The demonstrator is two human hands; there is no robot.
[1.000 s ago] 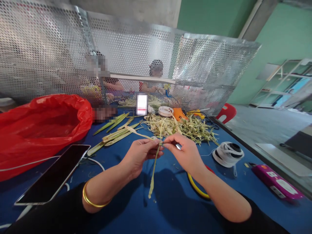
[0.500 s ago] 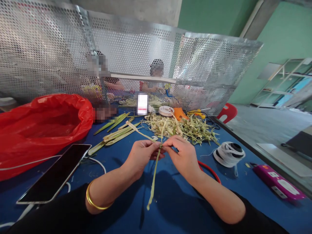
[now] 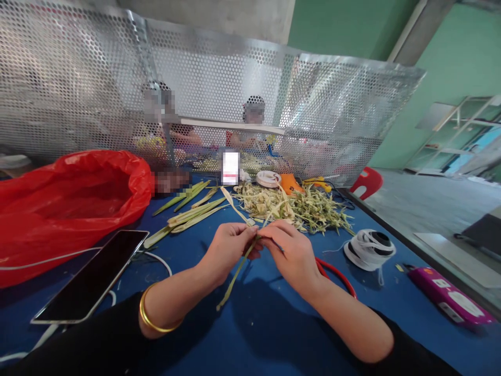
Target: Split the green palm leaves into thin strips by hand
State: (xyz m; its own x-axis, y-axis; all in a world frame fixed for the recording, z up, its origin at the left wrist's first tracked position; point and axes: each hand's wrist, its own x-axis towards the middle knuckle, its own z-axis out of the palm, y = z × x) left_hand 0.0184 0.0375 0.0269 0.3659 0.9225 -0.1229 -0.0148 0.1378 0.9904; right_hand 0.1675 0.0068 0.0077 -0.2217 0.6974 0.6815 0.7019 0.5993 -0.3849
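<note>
My left hand (image 3: 230, 248) pinches a pale green leaf strip (image 3: 236, 277) near the middle of the view. Close against it, my right hand (image 3: 289, 253) has its thumb and forefinger closed on the same strip. One end of the strip hangs down to the lower left, and other ends stick up beyond the fingertips. The exact crossing of the strips is hidden by the fingers. Behind the hands lies a heap of shredded leaves (image 3: 289, 206), with longer leaf pieces (image 3: 195, 215) to its left.
On the blue table (image 3: 274, 334) are a red bag (image 3: 58, 209), a large phone (image 3: 94, 277), a white cord spool (image 3: 369, 249), a purple case (image 3: 450, 295) and a lit phone (image 3: 230, 167). People sit behind a perforated metal screen (image 3: 211, 68).
The hanging end of the strip has swung to the left and up. The upper strip on the left stands steeper. Both hands keep their pinch in nearly the same place.
</note>
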